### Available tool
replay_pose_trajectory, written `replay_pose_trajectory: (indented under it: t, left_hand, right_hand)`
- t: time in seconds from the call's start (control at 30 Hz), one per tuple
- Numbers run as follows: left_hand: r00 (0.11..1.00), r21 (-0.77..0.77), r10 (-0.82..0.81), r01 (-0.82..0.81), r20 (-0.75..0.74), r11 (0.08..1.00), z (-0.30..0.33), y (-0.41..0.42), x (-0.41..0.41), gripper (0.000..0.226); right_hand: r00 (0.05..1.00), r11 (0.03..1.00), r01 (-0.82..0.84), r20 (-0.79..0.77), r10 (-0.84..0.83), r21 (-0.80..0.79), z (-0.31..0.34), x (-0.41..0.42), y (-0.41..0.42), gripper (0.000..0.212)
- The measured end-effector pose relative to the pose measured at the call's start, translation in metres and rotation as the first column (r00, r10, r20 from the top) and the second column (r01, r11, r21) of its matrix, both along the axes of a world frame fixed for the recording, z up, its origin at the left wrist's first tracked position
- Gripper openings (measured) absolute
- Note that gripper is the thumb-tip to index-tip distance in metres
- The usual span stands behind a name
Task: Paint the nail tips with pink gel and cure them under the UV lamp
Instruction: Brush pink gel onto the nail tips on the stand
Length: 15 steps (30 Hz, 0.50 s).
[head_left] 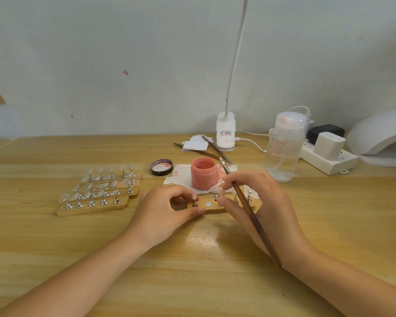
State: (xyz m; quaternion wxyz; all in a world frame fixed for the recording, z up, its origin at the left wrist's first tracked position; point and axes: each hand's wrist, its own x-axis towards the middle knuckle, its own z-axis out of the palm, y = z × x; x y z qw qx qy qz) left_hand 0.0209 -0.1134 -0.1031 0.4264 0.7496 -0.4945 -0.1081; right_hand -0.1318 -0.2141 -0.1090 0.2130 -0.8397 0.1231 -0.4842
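An open jar of pink gel [203, 173] stands on a stained paper towel [181, 177]. Just in front lies a wooden strip [215, 209] with metal nail stands and one bare round magnet spot. My left hand [167, 209] grips the strip's left end, thumb on its front edge and fingers curled by a stand. My right hand [258, 197] holds a brown brush [254, 216], bristles pointing up and away toward the jar, while its fingertips pinch a metal stand [216, 197] with a nail tip just above the strip. The white UV lamp [382, 138] sits far right.
Several wooden strips of clear nail tips on stands [101, 191] lie at left. The jar's lid [161, 167] rests upside down beside the towel. Behind are spare brushes [206, 152], a desk lamp base [225, 133], a clear pump bottle [285, 147] and a power strip [329, 159].
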Motion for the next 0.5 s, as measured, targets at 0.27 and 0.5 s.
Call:
replay_pose_trajectory:
  t: [0.27, 0.5]
  left_hand:
    - [0.995, -0.157, -0.071, 0.081, 0.071, 0.984, 0.0008, 0.0009, -0.0072, 0.02]
    - [0.993, -0.227, -0.084, 0.1, 0.078, 0.969, 0.0015, 0.0007, -0.0082, 0.024]
  right_hand:
    - [0.996, 0.993, 0.048, -0.07, -0.056, -0.11, -0.004, 0.0023, -0.0026, 0.032]
    - [0.991, 0.989, 0.077, -0.098, -0.09, -0.129, -0.0045, 0.0013, -0.0033, 0.031]
